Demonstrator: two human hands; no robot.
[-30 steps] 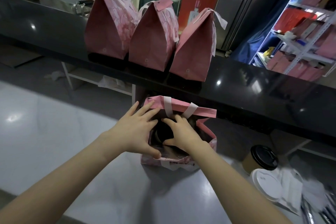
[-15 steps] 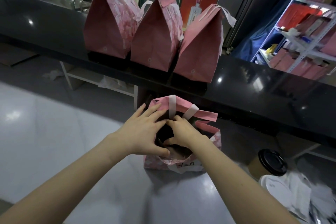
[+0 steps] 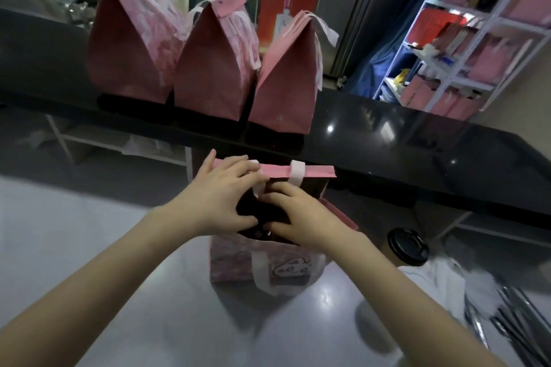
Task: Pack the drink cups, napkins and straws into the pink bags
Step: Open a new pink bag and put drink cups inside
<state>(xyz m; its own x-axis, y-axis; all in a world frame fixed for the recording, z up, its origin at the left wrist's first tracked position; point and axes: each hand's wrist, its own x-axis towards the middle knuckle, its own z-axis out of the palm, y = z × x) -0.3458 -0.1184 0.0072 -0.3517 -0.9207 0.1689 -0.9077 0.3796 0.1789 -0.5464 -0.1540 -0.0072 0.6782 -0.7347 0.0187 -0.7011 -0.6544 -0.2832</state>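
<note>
While both my hands sit at the mouth of the open pink bag (image 3: 238, 265), it stands upright on the pale worktop (image 3: 74, 247), just in front of the black counter (image 3: 387, 134). Bag: pink patterned front, small cartoon print low on the near face, white strap handles, far rim folded flat in a straight pink band. Interior dark; contents unreadable.

Left hand (image 3: 214, 202): fingers spread over the far rim and one white handle, thumb down at the opening. Right hand (image 3: 301, 217): fingers curled into the mouth, thumb along the near edge. Neither clamps on anything I can make out, so true grip state: can't tell.

Around: three closed pink bags (image 3: 208, 68) in a row on the black counter, tops folded. A cup with black lid (image 3: 407, 246) just right of the open bag, partly behind my right forearm. White lid and paper beside it, blurred. Shelving (image 3: 465, 48) with pink and red boxes far right.
</note>
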